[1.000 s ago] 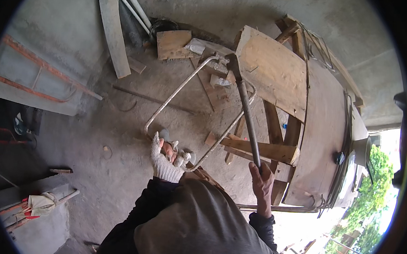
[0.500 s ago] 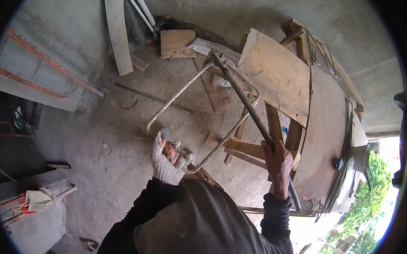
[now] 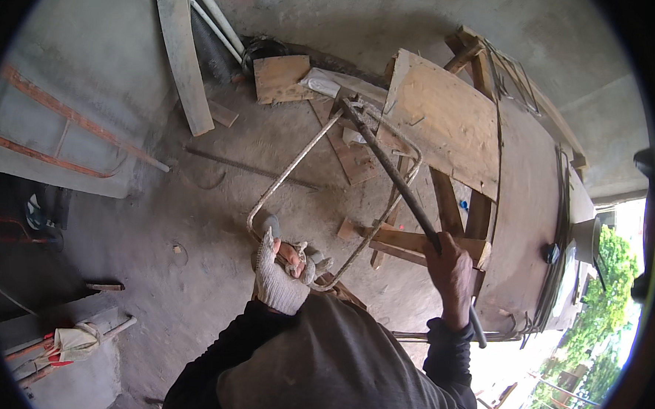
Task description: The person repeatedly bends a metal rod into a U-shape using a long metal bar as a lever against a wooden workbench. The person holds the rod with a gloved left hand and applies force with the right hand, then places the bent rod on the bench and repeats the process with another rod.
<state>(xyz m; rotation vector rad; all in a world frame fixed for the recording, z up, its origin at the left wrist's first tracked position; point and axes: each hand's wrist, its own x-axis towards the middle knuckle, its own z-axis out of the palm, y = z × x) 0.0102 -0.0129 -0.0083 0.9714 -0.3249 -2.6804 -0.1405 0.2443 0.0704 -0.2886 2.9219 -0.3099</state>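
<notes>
My left hand (image 3: 285, 275) wears a whitish knit glove and is closed round the near-left corner of a rebar stirrup (image 3: 291, 171), a rod bent into a four-sided loop. My bare right hand (image 3: 451, 276) wraps round a long dark metal bar (image 3: 397, 180), whose tail sticks out below the fist. The bar's far end meets the stirrup at its far corner, beside the wooden bench. How the two engage there is too small to tell. The loop hangs in front of me, tilted, above the concrete floor.
A wooden bench (image 3: 521, 252) on timber legs runs along the right, a plywood board (image 3: 443, 122) on its far end. Thin bent rods (image 3: 551, 253) lie along its side. A plank (image 3: 183, 56) and white pipes (image 3: 220, 14) lean at the far wall; orange metal frames (image 3: 73, 117) stand left.
Both hands, with the stirrup and the bar, have shifted slightly right and nearer in the picture. The grips look the same, and the view itself has turned a little.
</notes>
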